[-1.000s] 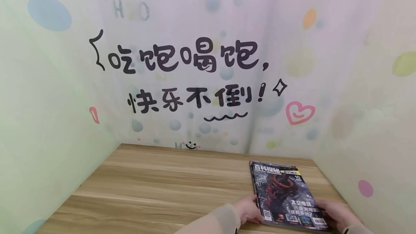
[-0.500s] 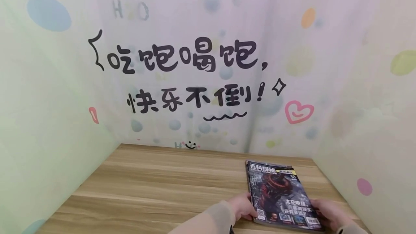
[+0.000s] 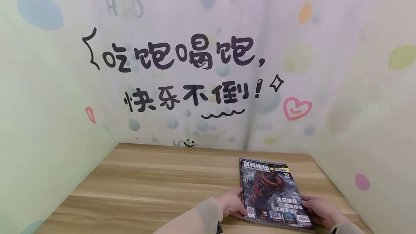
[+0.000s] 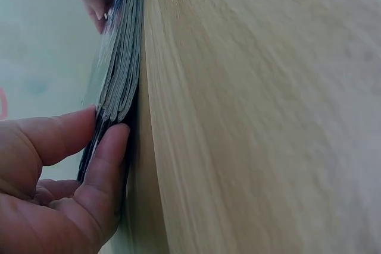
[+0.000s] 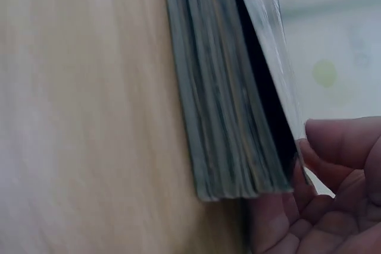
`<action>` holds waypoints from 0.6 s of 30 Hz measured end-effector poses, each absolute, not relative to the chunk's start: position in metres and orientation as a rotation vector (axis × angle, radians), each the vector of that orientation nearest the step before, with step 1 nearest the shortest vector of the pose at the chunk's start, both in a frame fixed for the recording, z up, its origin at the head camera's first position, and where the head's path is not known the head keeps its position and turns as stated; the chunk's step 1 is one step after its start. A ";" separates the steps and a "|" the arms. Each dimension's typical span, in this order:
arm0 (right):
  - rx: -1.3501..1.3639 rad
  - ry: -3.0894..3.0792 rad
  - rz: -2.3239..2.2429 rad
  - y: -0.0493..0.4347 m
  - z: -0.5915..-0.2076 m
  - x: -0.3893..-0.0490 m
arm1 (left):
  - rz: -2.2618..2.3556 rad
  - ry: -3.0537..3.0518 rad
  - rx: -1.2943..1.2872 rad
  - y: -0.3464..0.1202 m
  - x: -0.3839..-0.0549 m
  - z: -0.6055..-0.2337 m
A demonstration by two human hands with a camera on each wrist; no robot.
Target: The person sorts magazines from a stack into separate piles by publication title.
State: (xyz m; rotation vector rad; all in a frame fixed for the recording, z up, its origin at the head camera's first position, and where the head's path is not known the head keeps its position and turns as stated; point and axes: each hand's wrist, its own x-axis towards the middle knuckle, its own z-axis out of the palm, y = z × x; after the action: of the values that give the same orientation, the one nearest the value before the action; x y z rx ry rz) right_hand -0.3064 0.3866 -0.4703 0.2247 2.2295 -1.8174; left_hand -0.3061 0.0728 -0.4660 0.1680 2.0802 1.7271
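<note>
A stack of magazines lies face up on the right part of the table in the head view, its dark top cover showing a red machine and white Chinese lettering. My left hand grips its left side near the front corner. In the left wrist view, the thumb and a finger of that left hand pinch the folded spines. On the opposite side, my right hand holds the right edge. The right wrist view shows the right hand at the corner, with the top magazine parted from the page edges below.
The wood-grain table extends left of the stack. A printed curtain wall with black lettering closes off the back, and pale side walls stand left and right of the table.
The magazine stack has slid a little to the left across the table, both hands moving along with it. The head view has also shifted slightly.
</note>
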 end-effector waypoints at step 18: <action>0.324 2.315 -1.797 0.324 -0.465 -0.292 | 1.723 2.052 0.198 0.011 -0.295 -0.465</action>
State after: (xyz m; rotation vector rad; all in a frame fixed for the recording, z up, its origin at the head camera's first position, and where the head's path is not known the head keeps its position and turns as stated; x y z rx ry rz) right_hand -0.2923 0.3239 -0.4655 0.3237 2.3152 -1.7968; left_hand -0.2951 0.0113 -0.4648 0.1982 2.0516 1.7228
